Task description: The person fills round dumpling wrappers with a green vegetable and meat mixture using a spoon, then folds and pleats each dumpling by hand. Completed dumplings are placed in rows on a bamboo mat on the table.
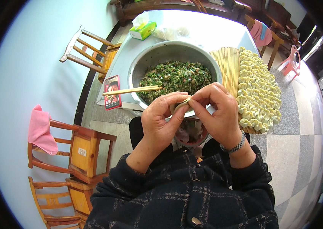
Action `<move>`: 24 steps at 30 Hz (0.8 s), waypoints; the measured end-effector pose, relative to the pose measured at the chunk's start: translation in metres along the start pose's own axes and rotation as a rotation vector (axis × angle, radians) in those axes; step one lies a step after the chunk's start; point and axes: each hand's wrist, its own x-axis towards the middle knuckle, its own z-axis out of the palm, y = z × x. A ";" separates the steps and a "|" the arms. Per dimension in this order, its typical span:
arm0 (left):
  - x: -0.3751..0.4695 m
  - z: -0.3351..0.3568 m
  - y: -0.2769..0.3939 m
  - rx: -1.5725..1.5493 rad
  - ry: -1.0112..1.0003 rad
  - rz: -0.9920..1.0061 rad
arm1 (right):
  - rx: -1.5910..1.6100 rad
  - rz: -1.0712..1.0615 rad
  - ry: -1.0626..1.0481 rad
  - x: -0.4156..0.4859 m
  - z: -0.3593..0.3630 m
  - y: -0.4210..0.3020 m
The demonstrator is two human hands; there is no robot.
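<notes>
My left hand (162, 118) and my right hand (220, 113) meet over the near rim of a large steel bowl (147, 53). Between their thumbs and fingers they pinch a folded dumpling wrapper (182, 104), whose inside is mostly hidden. Chopped green filling (178, 75) lies in the bowl. A pair of wooden chopsticks (132, 90) rests across the bowl's left rim, tips in the filling. At right, rows of pleated dumplings (257, 91) cover the right part of a slatted reed mat (226, 61).
A phone (112, 98) lies at the table's left edge. Behind the bowl are a tissue box (143, 30) and clear plastic bags (171, 32). Below my hands stands a round container (191, 140). Wooden chairs (84, 151) line the left wall; a pink plastic chair (291, 63) stands far right.
</notes>
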 end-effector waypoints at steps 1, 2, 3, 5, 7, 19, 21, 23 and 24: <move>0.003 0.001 -0.001 -0.008 -0.003 -0.022 | 0.000 0.001 0.006 0.002 -0.001 0.001; 0.006 0.003 -0.003 -0.015 -0.006 -0.044 | -0.001 0.002 0.012 0.004 -0.003 0.002; 0.009 0.004 -0.004 -0.036 -0.003 -0.028 | 0.000 0.004 0.016 0.005 -0.004 0.004; 0.014 0.009 -0.006 -0.068 0.005 -0.001 | 0.011 0.008 0.036 0.009 -0.005 0.007; 0.019 0.011 -0.008 -0.018 -0.006 0.051 | 0.018 0.010 0.048 0.011 -0.005 0.011; 0.025 0.006 -0.013 -0.110 -0.048 -0.073 | -0.207 -0.349 0.090 0.016 0.001 0.028; 0.027 0.007 -0.012 -0.181 -0.026 -0.104 | -0.195 -0.372 0.110 0.019 -0.001 0.026; 0.028 0.005 -0.009 -0.223 0.007 -0.171 | -0.050 -0.133 0.100 0.013 -0.011 0.018; 0.029 0.004 -0.008 -0.245 0.022 -0.203 | 0.014 -0.006 0.082 0.011 -0.016 0.016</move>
